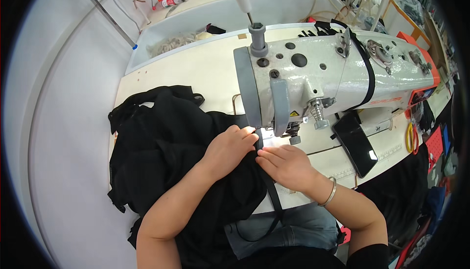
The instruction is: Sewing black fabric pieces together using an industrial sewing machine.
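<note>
A white industrial sewing machine (pixel 318 70) fills the upper right, its needle area lit beneath the head. A pile of black fabric (pixel 156 141) lies left of it. My left hand (pixel 229 149) grips the fabric at the needle area with bent fingers. My right hand (pixel 289 166) is just right and nearer, fingertips pressed together on a narrow black strip (pixel 271 190), which runs from under the machine down over the table edge. My right wrist wears a silver bangle (pixel 332 190).
A black phone (pixel 354 144) and yellow-and-red scissors (pixel 411 137) lie right of the machine on the white table (pixel 142 75). A trough with scraps (pixel 171 44) runs behind. A white wall (pixel 58 112) is at left; black cloth (pixel 396 186) hangs at right.
</note>
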